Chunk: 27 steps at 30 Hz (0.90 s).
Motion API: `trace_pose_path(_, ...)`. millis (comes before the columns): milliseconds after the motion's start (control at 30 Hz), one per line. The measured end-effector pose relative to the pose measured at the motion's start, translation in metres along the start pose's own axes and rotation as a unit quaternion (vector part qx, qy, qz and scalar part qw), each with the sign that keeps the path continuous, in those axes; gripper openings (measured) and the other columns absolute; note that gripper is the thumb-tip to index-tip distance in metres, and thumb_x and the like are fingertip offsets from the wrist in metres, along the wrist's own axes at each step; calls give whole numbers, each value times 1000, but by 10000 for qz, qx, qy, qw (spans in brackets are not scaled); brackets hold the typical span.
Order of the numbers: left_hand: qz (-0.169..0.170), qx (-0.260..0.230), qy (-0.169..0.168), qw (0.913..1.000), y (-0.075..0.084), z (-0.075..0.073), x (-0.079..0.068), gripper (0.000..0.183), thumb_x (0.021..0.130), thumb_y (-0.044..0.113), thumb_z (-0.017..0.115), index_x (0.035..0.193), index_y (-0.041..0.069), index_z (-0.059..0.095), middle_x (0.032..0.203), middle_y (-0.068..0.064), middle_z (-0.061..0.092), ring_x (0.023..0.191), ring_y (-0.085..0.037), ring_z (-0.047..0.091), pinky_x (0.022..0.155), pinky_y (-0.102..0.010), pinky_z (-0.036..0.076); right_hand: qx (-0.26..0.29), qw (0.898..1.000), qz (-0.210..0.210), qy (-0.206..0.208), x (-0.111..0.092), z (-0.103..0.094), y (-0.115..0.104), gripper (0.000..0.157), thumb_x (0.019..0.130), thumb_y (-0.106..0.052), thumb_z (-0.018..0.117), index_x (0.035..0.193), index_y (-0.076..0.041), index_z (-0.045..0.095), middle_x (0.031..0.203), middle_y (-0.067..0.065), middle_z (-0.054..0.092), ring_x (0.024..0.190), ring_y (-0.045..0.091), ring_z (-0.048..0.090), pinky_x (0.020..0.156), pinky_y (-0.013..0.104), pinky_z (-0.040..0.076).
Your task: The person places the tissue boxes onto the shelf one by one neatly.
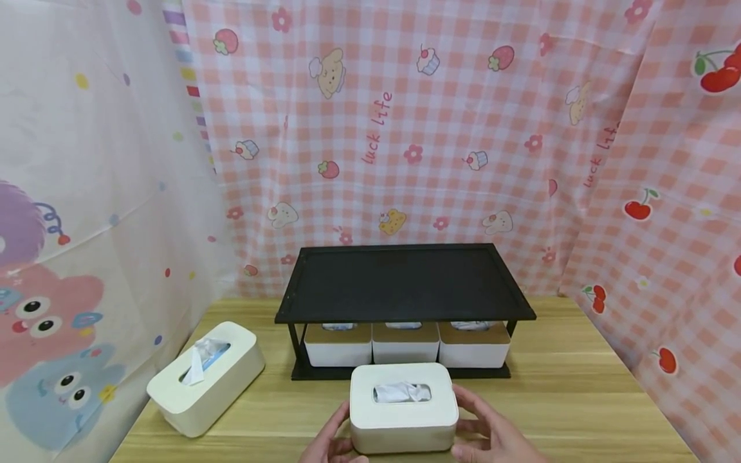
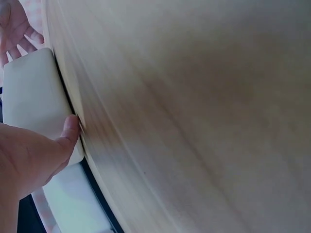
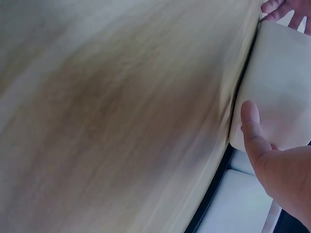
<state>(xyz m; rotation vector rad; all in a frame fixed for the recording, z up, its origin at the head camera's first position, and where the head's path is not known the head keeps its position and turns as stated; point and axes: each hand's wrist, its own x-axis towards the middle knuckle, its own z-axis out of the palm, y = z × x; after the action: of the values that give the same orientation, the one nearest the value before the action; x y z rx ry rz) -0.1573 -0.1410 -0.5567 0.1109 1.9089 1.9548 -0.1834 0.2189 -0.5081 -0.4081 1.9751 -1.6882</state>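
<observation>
A cream tissue box (image 1: 403, 418) with a white tissue in its top opening is at the front middle. My left hand (image 1: 336, 440) holds its left end, and my right hand (image 1: 492, 431) holds its right end. The left wrist view shows my left thumb (image 2: 71, 128) at an edge of this box. Seen from the right wrist, the thumb of my right hand (image 3: 272, 160) lies along the box near its end. The far fingers are partly hidden. Another cream tissue box (image 1: 231, 379) rests at the left, tissue sticking up.
A low black shelf (image 1: 399, 283) stands behind the held box. Under its top sit three white tissue boxes (image 1: 405, 350) with brown lids, side by side. Wood-grain table (image 1: 579, 386) extends to both sides. Patterned curtains (image 1: 405, 128) enclose the back and sides.
</observation>
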Motion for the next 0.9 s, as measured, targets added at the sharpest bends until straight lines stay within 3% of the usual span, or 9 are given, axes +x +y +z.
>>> trace_pose_path(200, -308, -7, 560, 9980, 20, 11, -7, 107, 91, 30, 88, 171, 6, 20, 172, -35, 13, 125, -29, 65, 93, -40, 62, 80, 9998, 164, 37, 2, 1, 2, 93, 102, -22, 75, 170, 0, 15, 173, 36, 13, 144, 46, 52, 104, 41, 58)
trace_pose_path(433, -42, 115, 391, 9992, 27, 14, -17, 105, 92, 22, 86, 170, 3, 18, 170, -40, 12, 119, -29, 68, 92, -34, 60, 156, 9997, 165, 67, 3, 4, 2, 95, 102, -20, 76, 170, 0, 14, 172, 38, 13, 139, 39, 56, 102, 36, 59)
trace_pose_path(733, 144, 533, 498, 9972, 42, 13, -29, 102, 94, 23, 83, 171, 5, 17, 169, -41, 15, 124, -34, 65, 94, -43, 60, 139, 9994, 170, 265, -2, 12, -13, 94, 102, -22, 76, 171, -5, 15, 176, 31, 11, 140, 39, 56, 100, 37, 58)
trace_pose_path(900, 234, 736, 613, 9951, 59, 15, -40, 103, 94, 28, 84, 171, 8, 20, 170, -36, 19, 125, -35, 61, 91, -37, 55, -117, 9989, -199, 408, -10, 16, -31, 95, 99, -19, 78, 170, -5, 17, 175, 30, 14, 142, 44, 52, 96, 32, 59)
